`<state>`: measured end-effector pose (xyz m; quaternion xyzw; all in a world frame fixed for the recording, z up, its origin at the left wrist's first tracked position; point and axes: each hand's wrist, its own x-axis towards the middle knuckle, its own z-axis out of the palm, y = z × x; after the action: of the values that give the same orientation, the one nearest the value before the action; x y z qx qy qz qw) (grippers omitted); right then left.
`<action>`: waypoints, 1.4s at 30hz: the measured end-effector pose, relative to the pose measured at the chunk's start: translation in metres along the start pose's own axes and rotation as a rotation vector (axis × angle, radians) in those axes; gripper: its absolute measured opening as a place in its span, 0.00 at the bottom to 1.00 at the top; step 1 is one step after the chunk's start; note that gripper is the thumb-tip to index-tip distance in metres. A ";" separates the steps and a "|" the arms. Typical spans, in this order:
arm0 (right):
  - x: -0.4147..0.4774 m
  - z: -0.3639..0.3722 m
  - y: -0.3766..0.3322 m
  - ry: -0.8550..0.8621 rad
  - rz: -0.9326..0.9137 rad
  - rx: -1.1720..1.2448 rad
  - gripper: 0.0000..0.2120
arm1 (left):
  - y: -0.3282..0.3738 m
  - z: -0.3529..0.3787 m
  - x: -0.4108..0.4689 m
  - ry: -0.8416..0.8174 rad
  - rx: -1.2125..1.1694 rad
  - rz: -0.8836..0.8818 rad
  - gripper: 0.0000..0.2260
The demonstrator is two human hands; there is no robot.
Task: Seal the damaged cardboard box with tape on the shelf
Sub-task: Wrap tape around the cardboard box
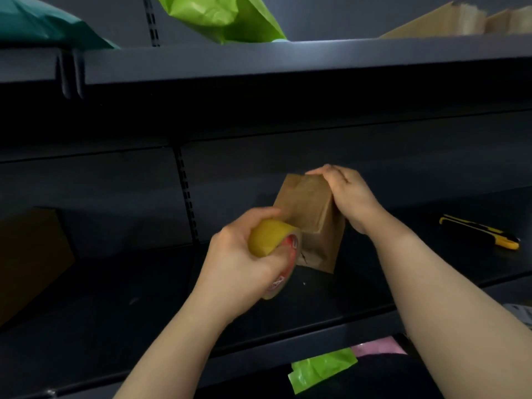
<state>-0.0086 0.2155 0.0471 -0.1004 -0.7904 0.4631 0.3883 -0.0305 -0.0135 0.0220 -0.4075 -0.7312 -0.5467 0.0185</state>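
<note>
While my right hand [349,197] clamps the top edge of the cardboard box [309,223] at frame centre on the shelf [144,298], my left hand [244,260] grips the tape roll [273,240]; I'd keep the strip taut and press it flat over the tear.

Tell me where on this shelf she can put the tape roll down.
Free: the dark shelf left of the box, up to the brown carton at the far left; also the strip between the box and the knife. Crowded only around the box, where the left hand with the roll and the right hand meet.
</note>
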 end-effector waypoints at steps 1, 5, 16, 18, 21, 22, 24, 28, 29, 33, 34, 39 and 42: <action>0.000 0.000 0.001 0.006 0.029 0.035 0.20 | 0.001 0.002 -0.002 0.008 -0.001 0.006 0.15; 0.002 0.003 0.001 0.038 0.071 0.058 0.21 | 0.004 0.012 -0.006 0.023 0.083 0.031 0.13; 0.010 0.012 0.008 0.081 0.235 0.130 0.21 | -0.001 0.030 -0.009 0.065 0.180 0.043 0.10; 0.009 0.010 0.005 0.136 0.181 0.037 0.19 | -0.004 0.034 -0.007 0.056 0.214 0.051 0.11; 0.003 0.001 -0.011 0.152 -0.126 -0.394 0.17 | -0.012 0.042 -0.008 0.014 0.274 0.033 0.13; 0.000 0.001 -0.021 0.077 -0.212 -0.567 0.18 | -0.014 0.044 -0.010 0.003 0.285 0.023 0.14; -0.004 0.004 -0.034 -0.168 -0.231 -0.850 0.22 | -0.017 0.048 -0.011 0.017 0.287 0.009 0.17; -0.013 0.014 -0.014 -0.452 0.045 -0.895 0.27 | -0.016 0.046 -0.008 0.020 0.286 -0.005 0.18; -0.015 0.015 -0.004 -0.467 0.099 -0.871 0.27 | -0.017 0.045 -0.007 0.019 0.283 -0.010 0.17; -0.017 0.021 0.029 -0.343 0.026 -0.895 0.29 | -0.020 0.038 -0.010 0.026 0.273 -0.033 0.17; -0.017 0.021 0.032 -0.290 0.021 -0.824 0.27 | -0.020 0.036 -0.010 0.028 0.264 -0.039 0.16; -0.015 0.014 0.041 -0.131 0.027 -0.734 0.22 | -0.021 0.030 -0.011 -0.007 0.230 -0.055 0.12; -0.012 0.015 0.038 -0.120 -0.011 -0.780 0.21 | -0.017 0.032 -0.012 -0.018 0.208 -0.038 0.12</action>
<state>-0.0186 0.2203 0.0058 -0.2087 -0.9289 0.1310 0.2766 -0.0191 0.0044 -0.0101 -0.3942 -0.7917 -0.4647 0.0439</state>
